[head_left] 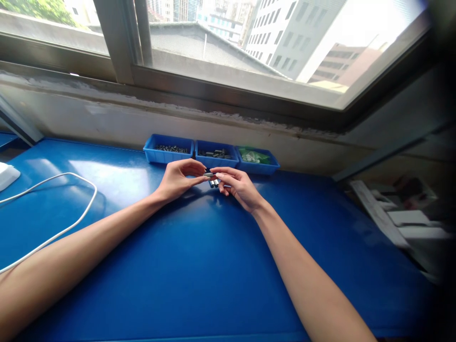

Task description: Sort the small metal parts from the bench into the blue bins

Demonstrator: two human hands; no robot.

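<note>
Just in front of the blue bins, my left hand (180, 179) and my right hand (239, 186) meet fingertip to fingertip. A small grey metal part (208, 175) is pinched between them; its exact kind is too small to make out. Below it, by the curled lower fingers of my right hand, show a couple of short shiny metal pieces (213, 183). Whether these are gripped by the right fingers or joined to the upper part is hard to see. Both hands are closed, held over the blue tabletop (199, 270).
Three blue bins stand against the wall: the left bin (151, 156) and middle bin (228, 163) hold small metal parts, the right bin (260, 168) green and clear plastic bags. A white cable (83, 216) curves across the left. White items (409, 218) sit at far right.
</note>
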